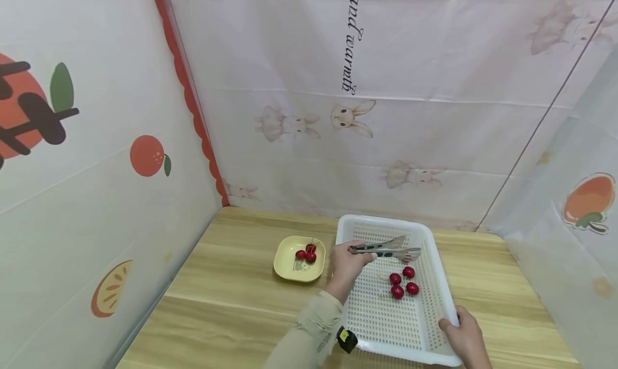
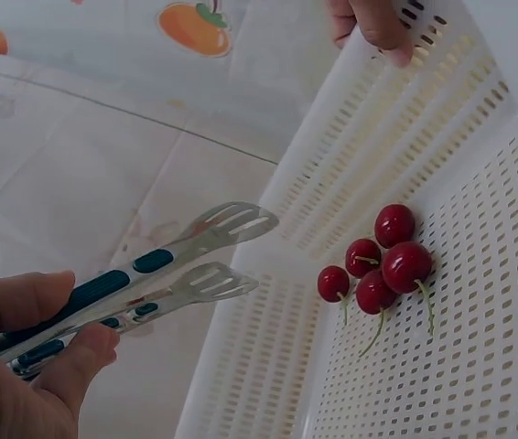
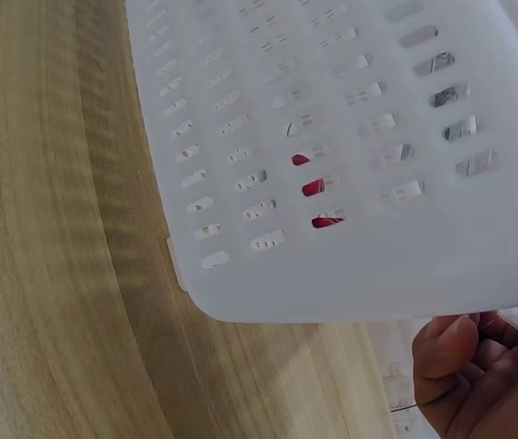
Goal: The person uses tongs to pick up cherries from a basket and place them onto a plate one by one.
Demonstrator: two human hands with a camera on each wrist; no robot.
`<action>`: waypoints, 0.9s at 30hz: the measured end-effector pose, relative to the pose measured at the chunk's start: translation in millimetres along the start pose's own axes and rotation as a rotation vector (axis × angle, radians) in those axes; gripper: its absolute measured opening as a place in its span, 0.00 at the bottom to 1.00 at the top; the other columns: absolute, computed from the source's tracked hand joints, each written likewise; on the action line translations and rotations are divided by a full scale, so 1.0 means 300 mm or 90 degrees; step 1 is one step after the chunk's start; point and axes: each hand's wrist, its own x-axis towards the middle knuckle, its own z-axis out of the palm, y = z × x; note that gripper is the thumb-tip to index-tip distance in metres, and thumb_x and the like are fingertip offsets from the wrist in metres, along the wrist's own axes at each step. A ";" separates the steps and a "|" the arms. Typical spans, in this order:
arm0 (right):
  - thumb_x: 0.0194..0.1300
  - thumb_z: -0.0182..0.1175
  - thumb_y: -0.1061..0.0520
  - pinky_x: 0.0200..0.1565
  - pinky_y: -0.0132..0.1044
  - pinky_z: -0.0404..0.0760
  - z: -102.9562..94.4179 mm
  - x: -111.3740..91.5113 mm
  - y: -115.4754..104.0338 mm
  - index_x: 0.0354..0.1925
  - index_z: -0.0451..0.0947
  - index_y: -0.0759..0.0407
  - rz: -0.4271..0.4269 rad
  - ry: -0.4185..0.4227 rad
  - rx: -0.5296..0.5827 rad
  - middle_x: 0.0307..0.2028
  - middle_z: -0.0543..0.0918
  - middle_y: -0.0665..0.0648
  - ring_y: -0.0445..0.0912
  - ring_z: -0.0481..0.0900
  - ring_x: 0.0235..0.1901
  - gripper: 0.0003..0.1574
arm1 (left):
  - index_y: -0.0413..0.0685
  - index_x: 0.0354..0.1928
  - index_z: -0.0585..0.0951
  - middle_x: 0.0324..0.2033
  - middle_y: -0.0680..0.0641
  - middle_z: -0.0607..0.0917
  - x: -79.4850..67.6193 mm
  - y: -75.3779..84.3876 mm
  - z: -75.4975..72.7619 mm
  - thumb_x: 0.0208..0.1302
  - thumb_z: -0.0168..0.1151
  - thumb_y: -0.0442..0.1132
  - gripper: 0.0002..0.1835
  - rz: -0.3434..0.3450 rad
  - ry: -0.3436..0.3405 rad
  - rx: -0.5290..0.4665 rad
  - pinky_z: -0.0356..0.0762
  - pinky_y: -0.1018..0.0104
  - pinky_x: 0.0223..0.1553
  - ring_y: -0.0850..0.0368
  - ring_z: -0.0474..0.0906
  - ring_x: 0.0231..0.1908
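Left hand [image 1: 345, 264] pinching metal tongs [image 2: 154, 261], their tips apart, five red cherries [image 1: 395, 279] lying lower, in white basket [image 1: 386, 320], separate from tips, right hand [image 1: 465, 334] gripping the basket rim.

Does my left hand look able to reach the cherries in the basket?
Probably yes: your left hand holds spread tongs over the white perforated basket, and nothing visible covers the cherries inside.
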 end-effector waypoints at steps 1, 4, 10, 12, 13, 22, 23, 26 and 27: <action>0.58 0.53 0.65 0.33 0.46 0.78 0.000 0.002 0.000 0.51 0.64 0.79 0.003 -0.001 0.003 0.39 0.75 0.76 0.56 0.78 0.33 0.24 | 0.39 0.39 0.84 0.30 0.46 0.85 0.002 -0.001 0.007 0.38 0.72 0.25 0.19 0.002 0.002 0.004 0.78 0.66 0.31 0.58 0.80 0.28; 0.58 0.53 0.64 0.32 0.45 0.79 0.001 0.006 -0.002 0.52 0.63 0.78 0.010 -0.006 0.009 0.41 0.74 0.77 0.55 0.79 0.33 0.25 | 0.39 0.38 0.85 0.31 0.46 0.85 0.010 -0.005 0.023 0.39 0.72 0.25 0.18 0.003 0.010 0.016 0.77 0.66 0.32 0.59 0.79 0.30; 0.58 0.52 0.65 0.30 0.45 0.80 0.003 0.007 -0.002 0.51 0.63 0.78 0.023 -0.019 0.016 0.40 0.74 0.76 0.55 0.80 0.31 0.24 | 0.44 0.37 0.86 0.26 0.48 0.84 0.031 -0.028 0.046 0.39 0.72 0.24 0.18 -0.012 0.022 0.034 0.76 0.65 0.30 0.60 0.77 0.26; 0.58 0.51 0.65 0.30 0.45 0.80 0.002 0.007 -0.002 0.51 0.62 0.78 0.024 -0.022 0.014 0.40 0.74 0.76 0.55 0.80 0.31 0.23 | 0.43 0.38 0.86 0.26 0.48 0.84 0.038 -0.036 0.051 0.39 0.72 0.23 0.19 -0.013 0.022 0.034 0.76 0.65 0.30 0.60 0.77 0.25; 0.59 0.51 0.66 0.30 0.45 0.80 0.002 0.007 -0.003 0.51 0.62 0.78 0.023 -0.023 0.011 0.41 0.74 0.77 0.56 0.80 0.32 0.23 | 0.43 0.38 0.86 0.26 0.48 0.84 0.041 -0.039 0.053 0.39 0.72 0.23 0.19 -0.012 0.022 0.035 0.76 0.65 0.31 0.60 0.77 0.26; 0.59 0.52 0.65 0.30 0.45 0.79 0.002 0.003 -0.006 0.51 0.62 0.78 0.009 -0.021 0.008 0.39 0.74 0.76 0.55 0.80 0.30 0.24 | 0.42 0.38 0.85 0.30 0.46 0.84 0.061 -0.058 0.072 0.36 0.70 0.19 0.21 -0.018 0.026 0.038 0.77 0.66 0.33 0.60 0.78 0.28; 0.58 0.52 0.66 0.29 0.44 0.79 0.003 0.002 -0.005 0.51 0.62 0.78 0.008 -0.020 0.008 0.39 0.75 0.76 0.55 0.80 0.30 0.23 | 0.42 0.38 0.85 0.30 0.46 0.84 0.063 -0.060 0.075 0.36 0.70 0.19 0.22 -0.016 0.026 0.042 0.77 0.66 0.33 0.60 0.78 0.28; 0.58 0.53 0.65 0.30 0.44 0.79 0.003 0.000 -0.003 0.51 0.62 0.78 0.009 -0.016 0.006 0.38 0.75 0.75 0.54 0.80 0.29 0.24 | 0.43 0.37 0.85 0.29 0.47 0.83 0.070 -0.065 0.086 0.36 0.70 0.19 0.21 -0.021 0.028 0.046 0.76 0.67 0.32 0.60 0.76 0.27; 0.58 0.52 0.65 0.30 0.44 0.79 0.003 0.000 -0.004 0.51 0.62 0.78 0.010 -0.016 0.007 0.38 0.75 0.76 0.54 0.80 0.30 0.24 | 0.43 0.37 0.85 0.28 0.46 0.83 0.071 -0.066 0.090 0.36 0.70 0.19 0.21 -0.021 0.027 0.050 0.76 0.67 0.32 0.60 0.75 0.26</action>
